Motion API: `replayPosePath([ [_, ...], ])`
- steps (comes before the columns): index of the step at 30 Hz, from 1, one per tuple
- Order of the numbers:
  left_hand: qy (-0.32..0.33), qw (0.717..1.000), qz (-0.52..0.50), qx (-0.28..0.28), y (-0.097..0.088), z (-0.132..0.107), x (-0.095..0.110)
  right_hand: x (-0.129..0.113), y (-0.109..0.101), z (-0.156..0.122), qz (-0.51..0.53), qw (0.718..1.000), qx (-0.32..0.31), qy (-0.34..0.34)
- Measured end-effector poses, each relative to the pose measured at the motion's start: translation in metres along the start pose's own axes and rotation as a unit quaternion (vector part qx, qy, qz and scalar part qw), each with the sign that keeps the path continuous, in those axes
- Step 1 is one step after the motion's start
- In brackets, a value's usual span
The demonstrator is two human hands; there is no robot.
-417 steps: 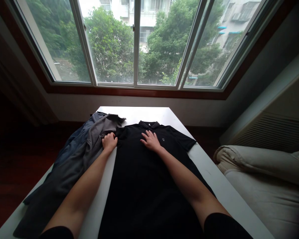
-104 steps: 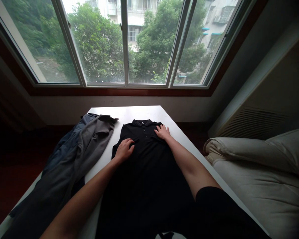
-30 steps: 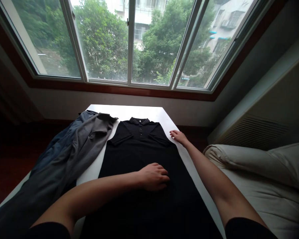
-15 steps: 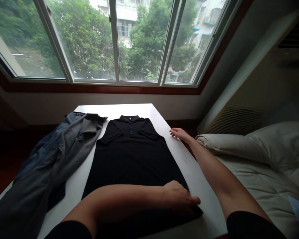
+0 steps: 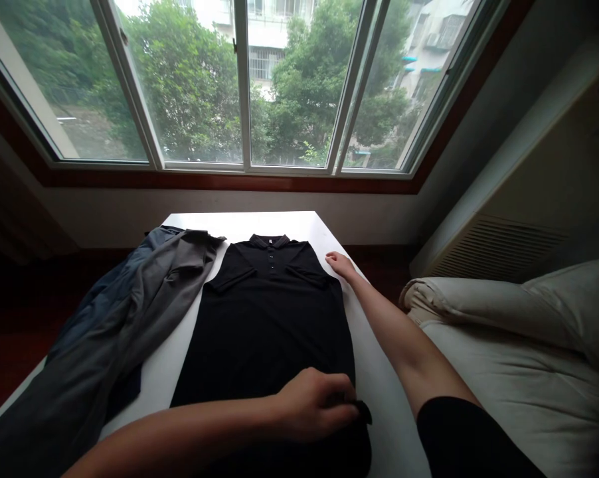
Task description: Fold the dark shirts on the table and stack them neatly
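Note:
A black short-sleeved polo shirt [image 5: 269, 325] lies front up on the white table [image 5: 324, 229], its collar toward the window. My left hand [image 5: 317, 405] reaches across the lower part of the shirt. Its thumb and fingers pinch the hem corner on the right side, and a bit of black cloth sticks out past them. My right hand [image 5: 340, 264] hovers over the table beside the shirt's right sleeve, fingers loosely bent, with no cloth visible in them.
Grey trousers [image 5: 165, 292] lie over a dark blue garment [image 5: 100, 285] along the table's left side, partly hanging past its edge. To the right stands a pale cushioned seat [image 5: 503, 358]. A wide window [image 5: 244, 86] is beyond the table.
My left hand has closed on the hem corner and drawn it leftward, bending the shirt's right edge inward. My right hand has moved closer to the right sleeve. The view has shifted slightly.

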State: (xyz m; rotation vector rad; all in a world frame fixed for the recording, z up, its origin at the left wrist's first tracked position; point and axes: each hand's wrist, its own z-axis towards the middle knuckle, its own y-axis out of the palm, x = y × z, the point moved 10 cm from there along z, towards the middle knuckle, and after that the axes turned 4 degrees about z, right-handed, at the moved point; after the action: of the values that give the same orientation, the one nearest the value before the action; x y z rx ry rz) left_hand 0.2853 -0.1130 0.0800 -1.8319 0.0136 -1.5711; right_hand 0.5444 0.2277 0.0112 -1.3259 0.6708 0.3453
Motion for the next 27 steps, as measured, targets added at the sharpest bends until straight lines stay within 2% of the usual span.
replayPosePath([
  [3, -0.037, 0.996, -0.085, 0.005, -0.008, -0.02, -0.012, -0.029, 0.024, 0.016, -0.013, 1.0, 0.007, -0.012],
  [5, -0.042, 0.994, -0.098, 0.026, -0.015, -0.03, -0.017, -0.047, 0.037, 0.027, -0.03, 0.999, 0.016, -0.022],
  [8, -0.068, 0.992, -0.076, 0.071, -0.026, -0.042, -0.028, -0.065, 0.051, 0.043, -0.035, 0.999, 0.024, -0.014],
  [12, -0.13, 0.987, -0.042, 0.085, -0.033, -0.058, -0.04, -0.072, 0.061, 0.061, 0.03, 0.999, -0.008, 0.043],
  [17, -0.188, 0.973, 0.038, 0.126, -0.048, -0.09, -0.048, -0.101, 0.069, 0.07, 0.092, 0.992, -0.083, 0.011],
  [21, -0.154, 0.979, 0.077, 0.106, -0.053, -0.115, -0.041, -0.132, 0.07, 0.068, 0.108, 0.988, -0.107, -0.035],
  [24, -0.103, 0.986, 0.094, 0.09, -0.053, -0.131, -0.033, -0.155, 0.067, 0.071, 0.045, 0.995, -0.081, -0.038],
  [27, -0.091, 0.982, 0.128, 0.108, -0.058, -0.147, -0.034, -0.19, 0.069, 0.075, 0.008, 0.998, -0.05, -0.045],
])
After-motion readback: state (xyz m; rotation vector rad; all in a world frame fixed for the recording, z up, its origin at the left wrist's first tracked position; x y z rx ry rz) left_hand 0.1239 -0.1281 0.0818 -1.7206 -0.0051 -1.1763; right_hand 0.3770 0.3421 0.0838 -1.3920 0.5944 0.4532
